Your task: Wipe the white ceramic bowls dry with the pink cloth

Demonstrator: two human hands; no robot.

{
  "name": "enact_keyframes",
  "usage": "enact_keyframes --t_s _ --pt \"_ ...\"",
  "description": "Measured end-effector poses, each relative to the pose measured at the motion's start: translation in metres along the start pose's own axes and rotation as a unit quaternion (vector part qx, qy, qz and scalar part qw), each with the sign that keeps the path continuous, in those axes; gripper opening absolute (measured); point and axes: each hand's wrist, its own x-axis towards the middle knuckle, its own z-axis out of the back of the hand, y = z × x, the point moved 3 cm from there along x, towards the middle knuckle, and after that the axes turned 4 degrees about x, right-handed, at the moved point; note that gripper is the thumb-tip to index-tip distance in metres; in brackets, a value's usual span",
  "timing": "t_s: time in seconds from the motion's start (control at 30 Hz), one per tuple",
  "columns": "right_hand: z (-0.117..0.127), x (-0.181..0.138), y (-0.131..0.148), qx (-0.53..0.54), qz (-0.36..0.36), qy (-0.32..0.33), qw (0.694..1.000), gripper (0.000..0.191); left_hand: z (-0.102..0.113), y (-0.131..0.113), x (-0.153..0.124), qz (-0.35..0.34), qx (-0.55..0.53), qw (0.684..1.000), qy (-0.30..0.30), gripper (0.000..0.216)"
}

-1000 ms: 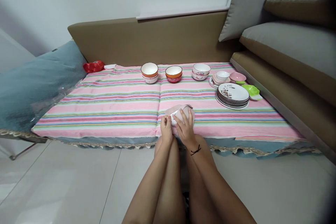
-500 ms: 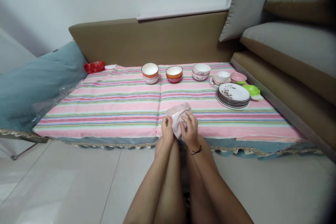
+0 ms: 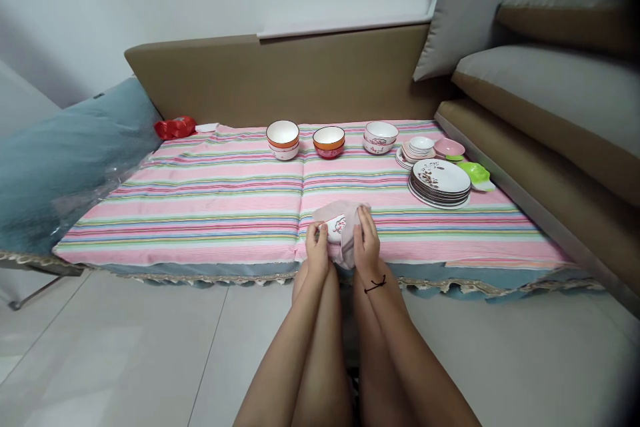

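Note:
My left hand (image 3: 317, 250) and my right hand (image 3: 367, 243) hold a small white bowl with a red flower pattern (image 3: 335, 227) near the front edge of the striped mat (image 3: 215, 200). A pale pink cloth (image 3: 347, 240) wraps around the bowl and hangs between my hands. My right hand presses the cloth against the bowl's side, while my left hand grips the bowl's near rim. A black cord circles my right wrist.
At the back of the mat stand stacked bowls: orange-rimmed ones (image 3: 283, 139), red-orange ones (image 3: 329, 141) and white flowered ones (image 3: 381, 136). A pile of plates (image 3: 440, 181), small saucers (image 3: 419, 149), a pink dish (image 3: 449, 147) and a green dish (image 3: 475, 172) sit right. Sofa cushions (image 3: 545, 87) rise right, a teal pillow (image 3: 70, 153) left.
The bowl has turned in my hands, so its flowered side now shows past the cloth. My right hand has slid to the cloth's right side. The camera has shifted slightly.

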Motion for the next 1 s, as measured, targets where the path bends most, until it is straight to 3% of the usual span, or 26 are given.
enact_keyframes --t_s 0.17,0.27,0.4,0.6,0.67,0.77,0.87,1.0 --pt "-0.004 -0.003 0.022 -0.072 0.140 0.083 0.984 0.040 0.001 0.002 0.001 0.002 0.005 1.000 0.008 0.028" --pt "-0.004 -0.004 0.027 -0.085 0.150 0.082 0.982 0.038 0.001 0.003 0.001 0.000 0.008 1.000 0.011 0.029" --pt "-0.002 -0.003 0.015 -0.017 0.078 0.036 0.996 0.043 -0.002 0.001 -0.001 -0.003 0.010 1.000 0.016 0.028" --pt "-0.004 -0.005 -0.016 0.090 -0.103 -0.022 0.990 0.045 -0.003 0.000 -0.002 0.002 0.001 1.000 0.002 0.029" --pt "-0.005 -0.005 -0.018 0.083 -0.110 -0.017 0.990 0.046 -0.003 0.000 -0.001 0.005 -0.003 1.000 -0.004 0.031" --pt "-0.006 -0.003 -0.006 0.026 -0.008 0.027 0.999 0.046 -0.002 -0.001 0.001 0.009 -0.008 1.000 -0.012 0.032" --pt "-0.009 -0.004 0.012 -0.058 0.106 0.085 0.989 0.042 0.000 -0.001 0.002 0.016 -0.010 1.000 -0.014 0.033" --pt "-0.014 -0.008 0.028 -0.133 0.158 0.121 0.971 0.037 0.000 0.001 0.003 0.029 -0.015 0.999 -0.006 0.033"
